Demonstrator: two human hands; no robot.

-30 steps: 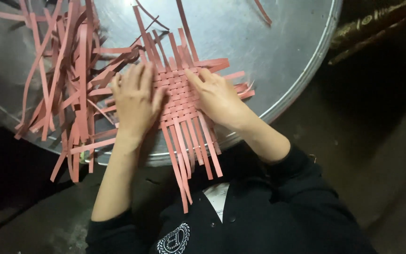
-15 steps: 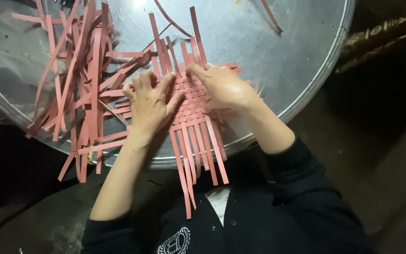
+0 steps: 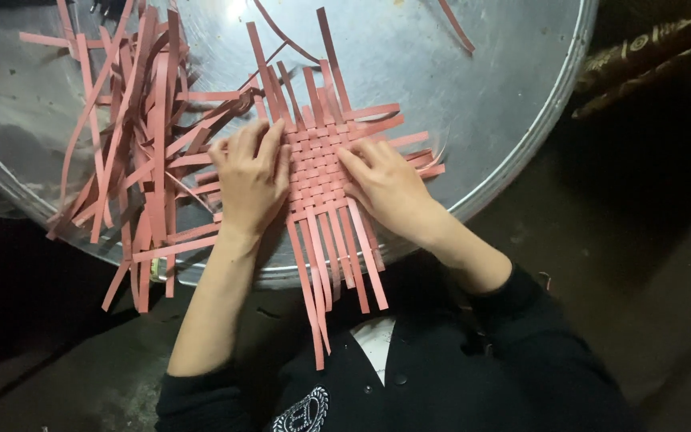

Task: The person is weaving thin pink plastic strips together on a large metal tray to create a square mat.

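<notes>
1. The left hand (image 3: pixel 251 182) lay flat, palm down and fingers spread, on the left part of a woven square mat of flat pinkish-red strips (image 3: pixel 319 170); it gripped nothing.
2. The right hand (image 3: pixel 384 186) pressed down on the right part of the same mat, fingers stretched toward the weave. It looked open, though whether a fingertip pinched one strip could not be told from this angle.
3. The woven patch showed between the two hands, touching both.
4. Loose ends of the mat ran out on all sides: upward beyond the fingertips, rightward past the right hand, and downward between the wrists, over the rim and toward the person's body.
5. The mat rested on a large round tray of dull silver metal (image 3: pixel 473 72), which spread out beyond both hands.
6. A tangled heap of loose pinkish-red strips (image 3: pixel 141 136) lay on the tray to the left of the left hand, its nearest strips reaching that hand.
7. One thin curved strip (image 3: pixel 456 26) lay well apart, far beyond the right hand.
8. The dark long sleeve (image 3: pixel 521 320) covered the right forearm; the left forearm was bare up to near the elbow.
</notes>
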